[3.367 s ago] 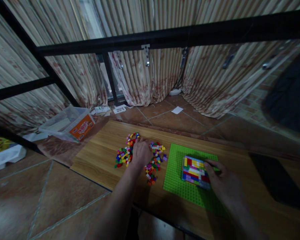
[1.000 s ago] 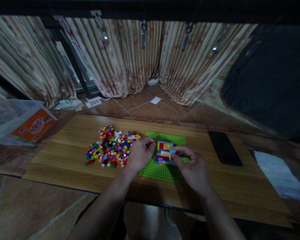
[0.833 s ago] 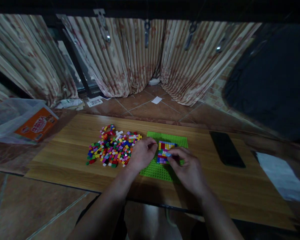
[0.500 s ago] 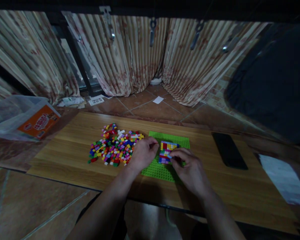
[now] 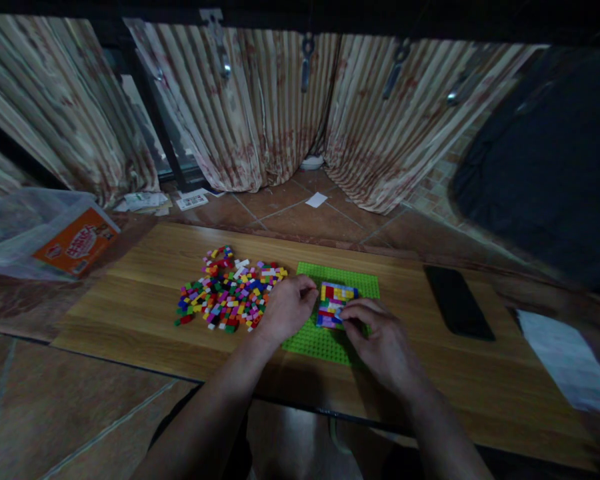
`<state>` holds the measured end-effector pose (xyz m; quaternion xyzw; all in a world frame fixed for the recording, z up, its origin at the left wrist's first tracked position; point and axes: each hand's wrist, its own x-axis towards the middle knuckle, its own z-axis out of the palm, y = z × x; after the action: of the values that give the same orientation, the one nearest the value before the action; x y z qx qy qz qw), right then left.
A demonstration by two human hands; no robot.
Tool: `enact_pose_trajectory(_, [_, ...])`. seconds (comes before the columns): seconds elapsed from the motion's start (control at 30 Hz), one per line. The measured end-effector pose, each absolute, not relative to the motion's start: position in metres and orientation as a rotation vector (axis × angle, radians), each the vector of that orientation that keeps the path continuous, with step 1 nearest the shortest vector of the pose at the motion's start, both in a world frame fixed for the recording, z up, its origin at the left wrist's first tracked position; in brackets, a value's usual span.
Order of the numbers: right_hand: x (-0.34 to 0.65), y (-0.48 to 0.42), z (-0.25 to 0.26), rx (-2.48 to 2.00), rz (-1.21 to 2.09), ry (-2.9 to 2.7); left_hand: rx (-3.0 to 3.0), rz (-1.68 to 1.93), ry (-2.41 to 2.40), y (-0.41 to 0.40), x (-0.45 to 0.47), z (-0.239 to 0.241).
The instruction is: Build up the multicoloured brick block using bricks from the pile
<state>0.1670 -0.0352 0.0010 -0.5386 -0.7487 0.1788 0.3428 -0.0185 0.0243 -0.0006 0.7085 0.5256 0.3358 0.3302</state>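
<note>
A green baseplate (image 5: 360,283) lies on the wooden table (image 5: 140,293). On it stands a flat block of many-coloured small bricks (image 5: 334,301). My left hand (image 5: 286,310) rests curled on the baseplate's left edge, fingertips against the block's left side. My right hand (image 5: 375,333) pinches at the block's near right corner with thumb and forefinger, where a small pale brick shows between the fingertips. A loose heap of small coloured bricks (image 5: 225,290) is spread on the table left of my left hand.
A black phone (image 5: 457,301) lies on the table to the right, and a white sheet (image 5: 570,363) at the far right edge. A clear plastic box with an orange label (image 5: 55,233) sits off the table's left end. Striped curtains hang behind, over a tiled floor.
My left hand came from the loose heap to the baseplate's left edge. My right hand shifted from the block's right side to its near right corner, pinching there. The view swung right and down.
</note>
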Motion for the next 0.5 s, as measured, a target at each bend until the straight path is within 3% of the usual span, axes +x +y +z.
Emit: enact_pose_trajectory(0.5, [0.1642,-0.0355,-0.0002,-1.418,0.321,-2.005,1.875,0.841,1.382,0.0231,-0.0177,-0.0011])
